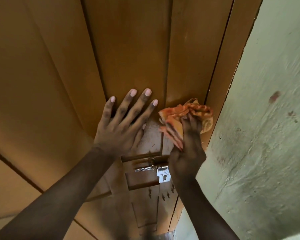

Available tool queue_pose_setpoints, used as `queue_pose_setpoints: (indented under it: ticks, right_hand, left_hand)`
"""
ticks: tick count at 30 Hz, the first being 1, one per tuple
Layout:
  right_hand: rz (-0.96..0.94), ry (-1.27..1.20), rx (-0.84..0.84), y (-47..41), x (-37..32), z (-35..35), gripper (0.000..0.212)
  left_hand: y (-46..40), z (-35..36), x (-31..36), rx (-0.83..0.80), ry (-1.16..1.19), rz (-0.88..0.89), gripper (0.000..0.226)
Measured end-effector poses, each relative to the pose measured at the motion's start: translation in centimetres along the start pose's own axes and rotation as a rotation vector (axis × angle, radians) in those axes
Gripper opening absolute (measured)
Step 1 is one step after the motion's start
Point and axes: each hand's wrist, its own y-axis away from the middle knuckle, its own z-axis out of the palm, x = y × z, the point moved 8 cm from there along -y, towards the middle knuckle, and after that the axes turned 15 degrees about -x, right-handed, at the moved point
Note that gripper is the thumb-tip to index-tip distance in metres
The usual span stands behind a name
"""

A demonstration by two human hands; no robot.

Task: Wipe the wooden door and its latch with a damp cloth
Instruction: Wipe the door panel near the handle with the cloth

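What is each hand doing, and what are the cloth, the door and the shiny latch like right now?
Left hand: open, fingers spread, flat on the door.
Right hand: closed around the cloth, pressing it to the door.
Orange cloth: crumpled, held against the door near its right edge.
Wooden door: shut against its frame.
Metal latch: below the hands, untouched; bolted or not, cannot tell.
Green wall: stained with reddish marks.

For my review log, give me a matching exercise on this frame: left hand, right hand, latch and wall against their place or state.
Things:
1. left hand
2. right hand
3. latch
4. wall

Descriptions:
A. pale green, beside the door frame
B. flat on the door, fingers spread
C. silvery, below both hands
D. clutching the orange cloth

Pairs: 1-B, 2-D, 3-C, 4-A
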Motion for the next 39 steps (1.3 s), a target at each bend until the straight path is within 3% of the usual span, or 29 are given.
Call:
queue_pose_setpoints:
  ticks: [4, 6, 10, 16, 22, 25, 28, 31, 35, 37, 39]
  right_hand:
    - [-0.195, 0.138, -0.159, 3.3, 0.8, 0.3, 0.044]
    - [-0.165, 0.111, -0.168, 5.1, 1.7, -0.5, 0.043]
    - [0.057, -0.029, -0.032, 4.3, 1.1, -0.2, 0.043]
    - [-0.145, 0.126, -0.154, 3.9, 0.9, 0.8, 0.049]
    - [0.0, -0.013, -0.019, 3.6, 1.6, -0.5, 0.044]
    - [-0.043, 0.055, -0.037, 1.0, 0.4, 0.8, 0.05]
    - [-0.106, 0.113, -0.135, 3.6, 1.4, 1.3, 0.073]
    - [-0.118, 0.095, -0.112, 6.3, 2.7, 0.3, 0.042]
    - [0.03, -0.042, 0.014, 2.6, 1.8, -1.1, 0.046]
    - [-0.03, 0.053, 0.017, 0.8, 0.5, -0.9, 0.039]
    - [-0.179, 0.145, -0.053, 0.6, -0.6, -0.4, 0.048]
  left_hand:
    - [0.1, -0.1, -0.1, 0.022, -0.011, -0.014, 0.069]
    - [0.0, -0.1, -0.1, 0.021, -0.019, -0.009, 0.07]
    - [0.0, -0.3, -0.1, 0.03, 0.003, -0.008, 0.07]
    - [0.2, -0.1, 0.0, 0.041, 0.002, -0.008, 0.07]
    - [0.1, -0.3, 0.0, 0.038, -0.018, -0.018, 0.07]
    - [0.0, -0.3, 0.0, 0.031, -0.016, -0.016, 0.069]
    - [0.1, -0.2, -0.1, 0.031, -0.008, -0.021, 0.07]
    - [0.0, -0.3, -0.1, 0.023, -0.025, -0.015, 0.071]
    - [0.1, -0.3, 0.1, 0.03, -0.005, -0.001, 0.072]
    - [0.3, 0.0, 0.1, 0.029, -0.013, -0.002, 0.071]
    - [0.1, -0.1, 0.1, 0.037, -0.028, -0.007, 0.071]
